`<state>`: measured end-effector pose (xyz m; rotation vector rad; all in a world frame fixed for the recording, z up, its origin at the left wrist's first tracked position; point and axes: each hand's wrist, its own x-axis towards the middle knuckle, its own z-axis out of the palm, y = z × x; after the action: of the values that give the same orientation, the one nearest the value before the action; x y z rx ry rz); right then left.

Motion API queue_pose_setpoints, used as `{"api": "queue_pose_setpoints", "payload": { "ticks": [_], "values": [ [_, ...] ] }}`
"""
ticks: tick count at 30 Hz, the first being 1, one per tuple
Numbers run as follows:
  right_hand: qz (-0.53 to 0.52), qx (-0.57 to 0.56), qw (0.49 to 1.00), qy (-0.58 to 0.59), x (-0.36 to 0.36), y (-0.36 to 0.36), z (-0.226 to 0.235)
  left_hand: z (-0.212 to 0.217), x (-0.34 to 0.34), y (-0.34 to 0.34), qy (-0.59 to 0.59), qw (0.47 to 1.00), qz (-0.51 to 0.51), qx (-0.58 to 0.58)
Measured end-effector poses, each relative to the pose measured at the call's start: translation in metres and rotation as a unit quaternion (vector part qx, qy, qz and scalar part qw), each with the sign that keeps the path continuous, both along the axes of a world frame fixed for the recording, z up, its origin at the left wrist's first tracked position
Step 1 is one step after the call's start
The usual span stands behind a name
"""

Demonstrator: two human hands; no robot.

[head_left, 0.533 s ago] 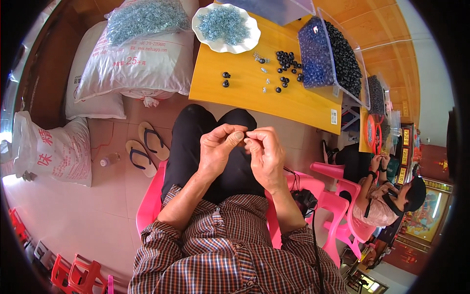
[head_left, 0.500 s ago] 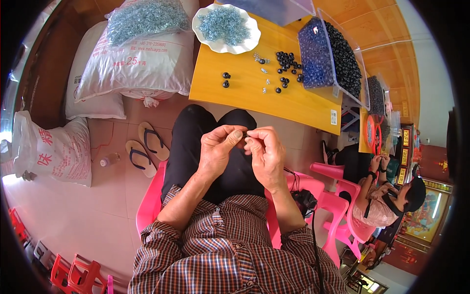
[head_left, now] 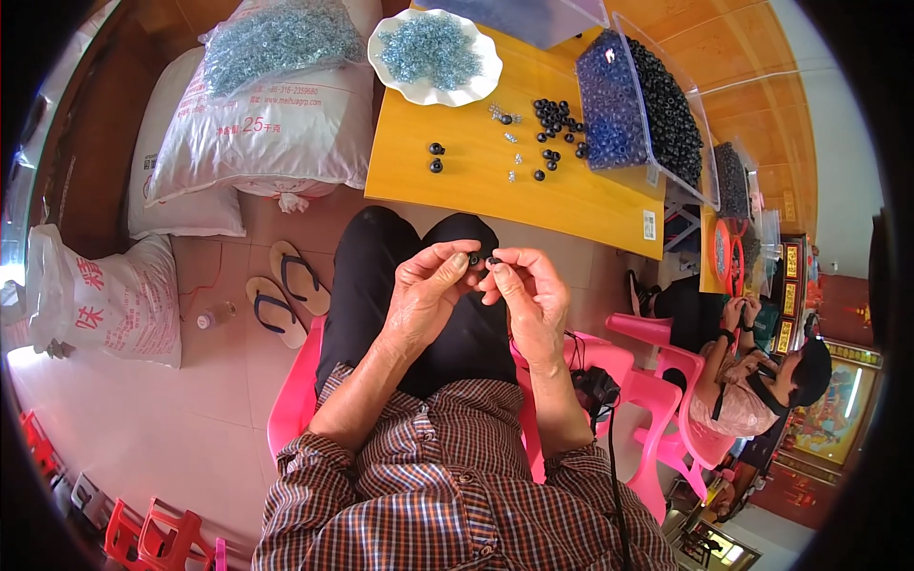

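Above my lap, my left hand pinches a small round black bead-like piece between thumb and fingertips. Close beside it, my right hand grips another small black piece, partly covered by the fingers. A narrow gap separates the two pieces. On the yellow table ahead, a pair of finished-looking black balls lies at the left. Farther right is a loose cluster of black beads, with several tiny clear pieces beside them.
A white scalloped plate holds pale blue clear pieces. Right of it stands a clear bin of blue and black beads. White sacks and sandals lie left. A person sits at the right near pink chairs.
My right hand has moved slightly right, away from the left. The black pieces between my fingertips, mostly hidden before, now show apart. The view has shifted slightly.
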<state>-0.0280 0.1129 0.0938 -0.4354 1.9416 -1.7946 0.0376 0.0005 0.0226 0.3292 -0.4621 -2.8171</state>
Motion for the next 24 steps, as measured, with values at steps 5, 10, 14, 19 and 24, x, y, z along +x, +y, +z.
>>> {"api": "queue_pose_setpoints", "payload": {
  "ticks": [5,10,14,19,24],
  "values": [
    [-0.019,-0.018,0.999,-0.021,0.005,-0.001,-0.002,0.000,-0.001,0.000,-0.009,0.999,0.009,0.031],
    [-0.027,-0.020,0.999,-0.008,0.004,-0.001,-0.007,-0.005,-0.001,0.005,0.003,1.000,0.004,0.016],
    [-0.049,-0.042,0.998,-0.019,0.005,-0.002,-0.004,-0.005,0.001,0.007,-0.022,0.994,0.017,-0.105],
    [-0.041,-0.059,0.996,-0.051,0.001,0.004,-0.004,0.001,0.001,0.009,-0.007,0.966,0.071,-0.247],
    [-0.041,-0.067,0.995,-0.065,0.002,0.005,-0.004,0.001,0.002,0.009,-0.031,0.966,0.057,-0.252]
  ]
}}
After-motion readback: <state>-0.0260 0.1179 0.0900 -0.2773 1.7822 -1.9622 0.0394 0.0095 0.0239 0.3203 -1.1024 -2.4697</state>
